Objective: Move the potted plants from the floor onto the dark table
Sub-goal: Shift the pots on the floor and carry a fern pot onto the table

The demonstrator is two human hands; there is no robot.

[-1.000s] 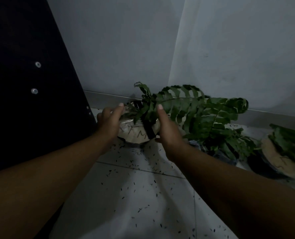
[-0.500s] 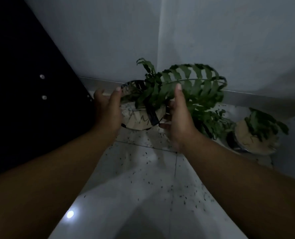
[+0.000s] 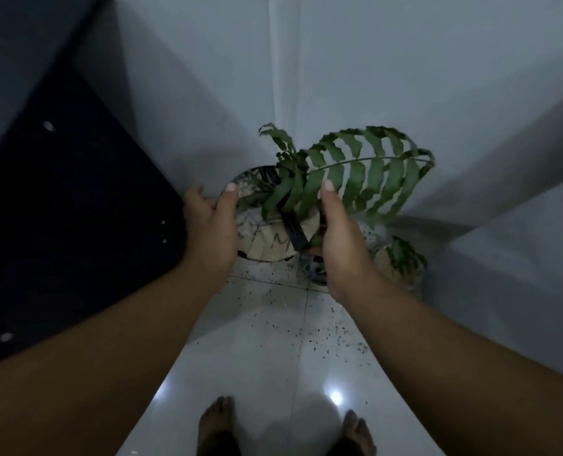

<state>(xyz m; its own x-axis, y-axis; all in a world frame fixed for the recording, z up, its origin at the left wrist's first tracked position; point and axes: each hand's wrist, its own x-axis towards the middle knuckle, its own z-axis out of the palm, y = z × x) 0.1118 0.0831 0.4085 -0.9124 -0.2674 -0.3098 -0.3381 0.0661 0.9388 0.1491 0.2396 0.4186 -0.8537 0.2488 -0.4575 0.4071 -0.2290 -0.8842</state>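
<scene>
Left hand (image 3: 212, 222) and right hand (image 3: 339, 238) clasp fern pot (image 3: 267, 238) by its sides, above speckled floor (image 3: 273, 340). Dark tabletop (image 3: 59, 225) at left.

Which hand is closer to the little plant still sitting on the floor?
Right. The right hand, gripping the big fern pot, is just beside the little plant in the picture. The left hand holds the pot's other side, farther away.

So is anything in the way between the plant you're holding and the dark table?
Nothing visible blocks it. Both hands, left hand and right hand, hold the potted plant up beside the dark table, with only open air between them.
</scene>
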